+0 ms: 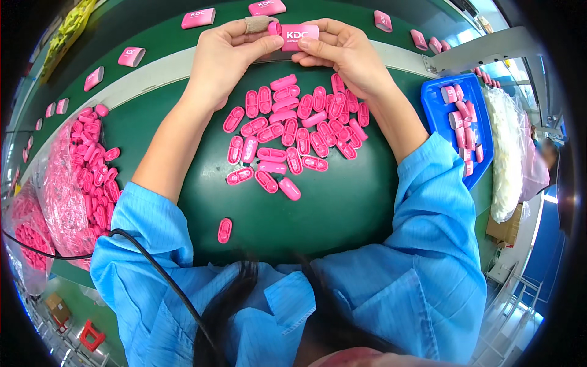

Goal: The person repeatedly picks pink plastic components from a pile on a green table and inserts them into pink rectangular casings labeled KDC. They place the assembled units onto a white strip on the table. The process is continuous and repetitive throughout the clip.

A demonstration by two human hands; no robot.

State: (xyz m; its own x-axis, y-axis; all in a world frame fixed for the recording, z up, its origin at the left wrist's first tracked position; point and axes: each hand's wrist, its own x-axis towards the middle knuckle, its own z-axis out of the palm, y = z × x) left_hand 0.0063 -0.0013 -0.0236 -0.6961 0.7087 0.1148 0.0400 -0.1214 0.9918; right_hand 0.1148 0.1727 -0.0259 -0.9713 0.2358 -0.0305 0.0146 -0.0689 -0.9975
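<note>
Pink cap (275,29) held at the left end of a pink case (299,37), upper centre; doesn't look seated yet.
My read: left hand (226,58) pinching the cap, right hand (350,52) gripping the case; can't tell if parts touch. Plenty left, I'd judge: loose caps (290,131) on the desk (342,208) mid-frame, more in a plastic bag (58,189) at left. Blue tray (435,119) at right has cases; can't confirm they're finished.
</note>
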